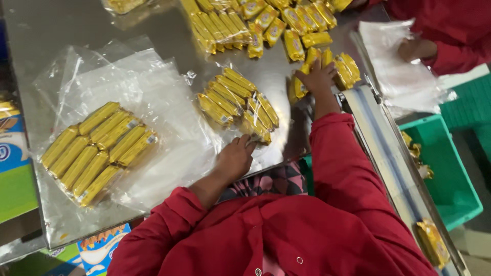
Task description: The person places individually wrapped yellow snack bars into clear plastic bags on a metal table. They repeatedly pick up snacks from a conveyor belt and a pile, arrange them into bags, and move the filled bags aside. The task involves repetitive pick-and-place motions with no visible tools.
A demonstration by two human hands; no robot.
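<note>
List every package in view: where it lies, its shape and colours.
Bagged bundle: table's left, long yellow bars in clear plastic.
Second bundle: centre, yellow bars in plastic, left hand at its edge.
Loose packets: top, small, yellow.
Packet stack: beside right hand.
Cartons: left edge, blue-green.

Hands [234, 159] on yellow snack packs [238, 102]

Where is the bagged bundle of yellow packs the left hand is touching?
In the head view it lies mid-table: the bagged bundle sits just above the left hand, left of the right hand.

Packing line: steel table [46, 25], heaped yellow snack packets [266, 20].
</note>
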